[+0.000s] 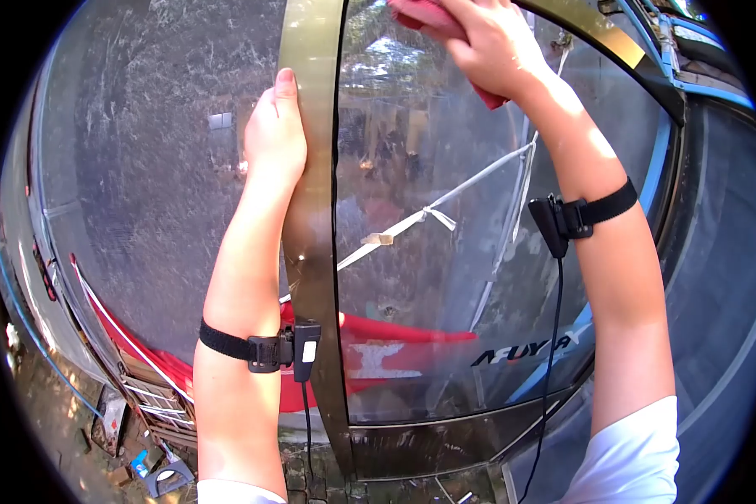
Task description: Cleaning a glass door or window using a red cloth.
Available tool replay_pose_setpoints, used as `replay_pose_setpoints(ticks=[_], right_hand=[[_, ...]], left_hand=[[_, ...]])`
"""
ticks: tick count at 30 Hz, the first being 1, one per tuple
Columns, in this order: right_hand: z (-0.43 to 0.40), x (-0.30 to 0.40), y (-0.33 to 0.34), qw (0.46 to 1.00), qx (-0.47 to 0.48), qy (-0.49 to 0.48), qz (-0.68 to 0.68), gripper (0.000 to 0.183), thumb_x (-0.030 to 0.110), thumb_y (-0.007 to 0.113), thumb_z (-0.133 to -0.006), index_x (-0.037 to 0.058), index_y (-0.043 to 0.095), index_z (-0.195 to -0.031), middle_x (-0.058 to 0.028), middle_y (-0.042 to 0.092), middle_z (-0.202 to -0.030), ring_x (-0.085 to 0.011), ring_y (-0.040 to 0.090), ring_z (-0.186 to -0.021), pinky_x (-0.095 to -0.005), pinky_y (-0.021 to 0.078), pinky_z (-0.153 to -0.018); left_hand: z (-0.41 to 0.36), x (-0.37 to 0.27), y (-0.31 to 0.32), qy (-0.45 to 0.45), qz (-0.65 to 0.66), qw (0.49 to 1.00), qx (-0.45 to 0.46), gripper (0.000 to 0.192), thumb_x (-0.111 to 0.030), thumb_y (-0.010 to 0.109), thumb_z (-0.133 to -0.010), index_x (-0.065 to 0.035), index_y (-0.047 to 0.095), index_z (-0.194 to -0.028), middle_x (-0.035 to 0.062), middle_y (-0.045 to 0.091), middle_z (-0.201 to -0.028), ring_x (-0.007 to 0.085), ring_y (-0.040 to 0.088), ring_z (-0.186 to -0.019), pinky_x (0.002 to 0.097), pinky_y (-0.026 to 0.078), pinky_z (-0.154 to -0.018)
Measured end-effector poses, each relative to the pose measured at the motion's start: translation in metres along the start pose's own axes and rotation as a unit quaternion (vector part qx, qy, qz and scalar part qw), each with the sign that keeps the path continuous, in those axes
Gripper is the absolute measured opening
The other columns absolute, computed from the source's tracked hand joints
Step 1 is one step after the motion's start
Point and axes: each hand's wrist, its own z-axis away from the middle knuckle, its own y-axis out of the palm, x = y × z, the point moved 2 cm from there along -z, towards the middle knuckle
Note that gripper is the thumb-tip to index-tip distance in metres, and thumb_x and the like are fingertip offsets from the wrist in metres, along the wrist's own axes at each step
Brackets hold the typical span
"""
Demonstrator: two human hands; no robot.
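My right hand (494, 41), at the top of the view, presses a red cloth (431, 16) against the upper part of a framed glass pane (409, 157). A corner of the cloth hangs below the palm. My left hand (275, 132) rests at the left edge of the upright metal frame (315, 157), thumb up, and nothing shows in it; its fingers are mostly hidden. Left of the frame is a cloudy, streaked pane (145, 126). White strips tied in a knot (425, 213) show through or in the right pane. Dark lettering marks the lower right of the glass.
Red fabric (138, 353) with a white edge hangs low at the left. Below it, a blue-and-grey object (164, 475) and a dirty tray (109, 419) lie on the ground. Blue metal bars (709, 91) stand at the upper right, above grey sheeting (724, 208).
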Motion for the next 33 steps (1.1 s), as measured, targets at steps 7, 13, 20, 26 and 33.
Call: replay_pose_setpoints(ticks=[7, 13, 20, 26, 33], right_hand=[[0.057, 0.077, 0.023, 0.994, 0.037, -0.084, -0.058, 0.056, 0.024, 0.080, -0.082, 0.0225, 0.066, -0.136, -0.0082, 0.062, -0.134, -0.0332, 0.061, -0.123, -0.0499, 0.0503, -0.101], [0.099, 0.123, 0.023, 0.983, 0.095, -0.111, -0.112, 0.071, 0.021, 0.085, -0.073, 0.0143, 0.065, -0.140, -0.0073, 0.062, -0.139, -0.0299, 0.062, -0.117, -0.0453, 0.0497, -0.094], [0.066, 0.066, 0.015, 0.989, 0.019, -0.143, -0.023, 0.061, 0.013, 0.080, -0.083, 0.0223, 0.067, -0.142, -0.0069, 0.066, -0.133, -0.0311, 0.065, -0.119, -0.0439, 0.0525, -0.097], [0.025, -0.021, -0.020, 0.997, -0.005, -0.054, 0.058, 0.057, 0.009, 0.077, -0.084, 0.0120, 0.065, -0.140, -0.0166, 0.063, -0.133, -0.0420, 0.059, -0.123, -0.0510, 0.0485, -0.107], [0.060, 0.017, -0.005, 0.998, -0.039, -0.032, 0.024, 0.060, 0.016, 0.080, -0.083, 0.0156, 0.065, -0.141, -0.0170, 0.064, -0.133, -0.0431, 0.061, -0.119, -0.0539, 0.0508, -0.102]], left_hand=[[-0.001, 0.002, 0.002, -0.049, 0.063, 0.996, 0.040, 0.079, -0.068, 0.039, -0.113, 0.0008, 0.073, -0.128, 0.0200, 0.078, -0.120, 0.0332, 0.072, -0.118, 0.0432, 0.051, -0.105], [-0.003, 0.009, 0.008, -0.021, 0.048, 0.998, 0.023, 0.081, -0.070, 0.037, -0.112, 0.0005, 0.073, -0.131, 0.0206, 0.078, -0.124, 0.0335, 0.072, -0.121, 0.0421, 0.050, -0.107], [0.005, -0.001, 0.001, 0.000, 0.014, 1.000, 0.022, 0.080, -0.069, 0.035, -0.113, 0.0001, 0.072, -0.130, 0.0208, 0.077, -0.123, 0.0372, 0.070, -0.120, 0.0435, 0.050, -0.106], [0.006, -0.006, -0.002, -0.040, 0.031, 0.999, 0.019, 0.078, -0.067, 0.039, -0.113, 0.0004, 0.071, -0.134, 0.0190, 0.077, -0.125, 0.0324, 0.070, -0.120, 0.0419, 0.050, -0.106], [-0.001, 0.000, -0.007, -0.068, 0.052, 0.996, 0.018, 0.078, -0.068, 0.044, -0.111, -0.0010, 0.070, -0.141, 0.0188, 0.075, -0.134, 0.0298, 0.068, -0.127, 0.0419, 0.048, -0.112]])
